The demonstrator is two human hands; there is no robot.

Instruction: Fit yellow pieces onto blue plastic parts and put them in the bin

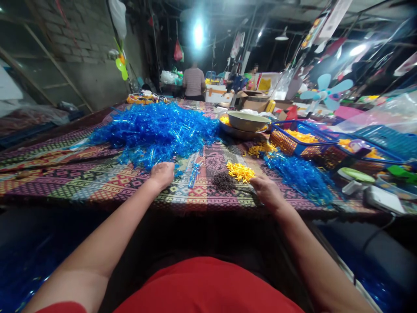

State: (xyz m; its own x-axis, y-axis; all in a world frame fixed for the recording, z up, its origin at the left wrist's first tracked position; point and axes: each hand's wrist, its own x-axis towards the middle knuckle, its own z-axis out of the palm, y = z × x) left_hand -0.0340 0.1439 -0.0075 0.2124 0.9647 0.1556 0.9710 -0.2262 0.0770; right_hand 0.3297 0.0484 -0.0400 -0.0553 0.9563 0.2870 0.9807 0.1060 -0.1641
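At the near edge of a large heap of clear blue plastic pieces, my left hand is closed, and whatever it holds is hidden. My right hand has its fingers drawn together beside a small pile of yellow plastic pieces; what they grip is too small to make out. A mound of tiny dark pieces touches the yellow pile on its left. Between my hands a few slim blue pieces lie apart from the heap.
Patterned cloth covers the table. To the right are a second blue pile, stacked bowls, a blue basket of yellow pieces, a light-blue fan and a white device with a cable. A person is in the background.
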